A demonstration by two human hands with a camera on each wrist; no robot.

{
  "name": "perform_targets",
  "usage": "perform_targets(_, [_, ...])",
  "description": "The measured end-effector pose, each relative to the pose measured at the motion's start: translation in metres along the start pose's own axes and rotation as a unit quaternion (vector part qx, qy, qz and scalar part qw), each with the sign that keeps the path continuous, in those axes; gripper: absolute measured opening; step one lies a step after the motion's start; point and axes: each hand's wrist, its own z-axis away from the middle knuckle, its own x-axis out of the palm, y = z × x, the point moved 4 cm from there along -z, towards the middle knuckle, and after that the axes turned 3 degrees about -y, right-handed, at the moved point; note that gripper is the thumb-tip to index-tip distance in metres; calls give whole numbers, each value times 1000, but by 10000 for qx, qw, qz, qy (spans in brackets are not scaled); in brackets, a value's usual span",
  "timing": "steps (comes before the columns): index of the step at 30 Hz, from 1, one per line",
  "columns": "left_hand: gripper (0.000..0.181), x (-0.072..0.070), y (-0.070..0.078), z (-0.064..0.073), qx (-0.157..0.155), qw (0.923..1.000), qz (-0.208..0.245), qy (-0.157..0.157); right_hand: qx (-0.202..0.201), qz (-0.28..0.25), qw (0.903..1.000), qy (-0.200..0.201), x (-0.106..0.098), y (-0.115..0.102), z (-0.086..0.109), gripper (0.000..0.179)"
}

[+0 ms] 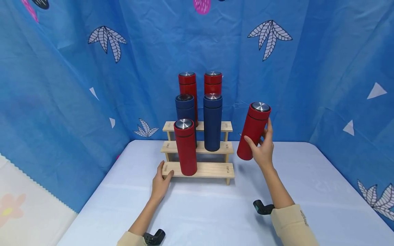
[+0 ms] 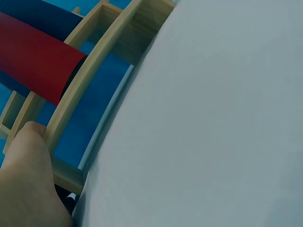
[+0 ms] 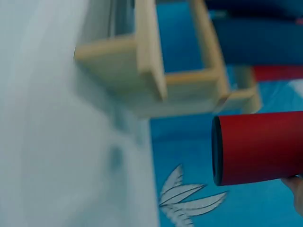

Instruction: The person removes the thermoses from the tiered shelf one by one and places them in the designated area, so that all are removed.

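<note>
My right hand [image 1: 263, 149] grips a red thermos [image 1: 253, 131] in the air, tilted, to the right of a three-step wooden stand [image 1: 212, 169]. In the right wrist view the base end of that red thermos [image 3: 260, 149] shows, apart from the stand. My left hand [image 1: 160, 182] holds the left end of the stand's lowest step, thumb on top, as the left wrist view shows by the thumb [image 2: 31, 142]. Another red thermos [image 1: 185, 148] stands upright on the lowest step, left of its middle.
Two blue thermoses, left [image 1: 184, 106] and right [image 1: 212, 123], stand on the middle step. Behind them on the top step are two more red ones, left [image 1: 187, 82] and right [image 1: 213, 82]. A white-covered table [image 1: 209, 212] lies below; a blue patterned curtain [image 1: 147, 68] surrounds it.
</note>
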Motion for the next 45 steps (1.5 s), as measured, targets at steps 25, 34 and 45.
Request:
perform_targets(25, [68, 1, 0, -3, 37, 10000, 24, 8, 797, -18, 9954, -530, 33, 112, 37, 97])
perform_targets(34, [69, 1, 0, -2, 22, 9999, 112, -66, 211, 849, 9956, 345, 29, 83, 41, 86])
perform_targets(45, [69, 0, -2, 0, -16, 10000, 24, -12, -1703, -261, 9850, 44, 114, -28, 36, 68])
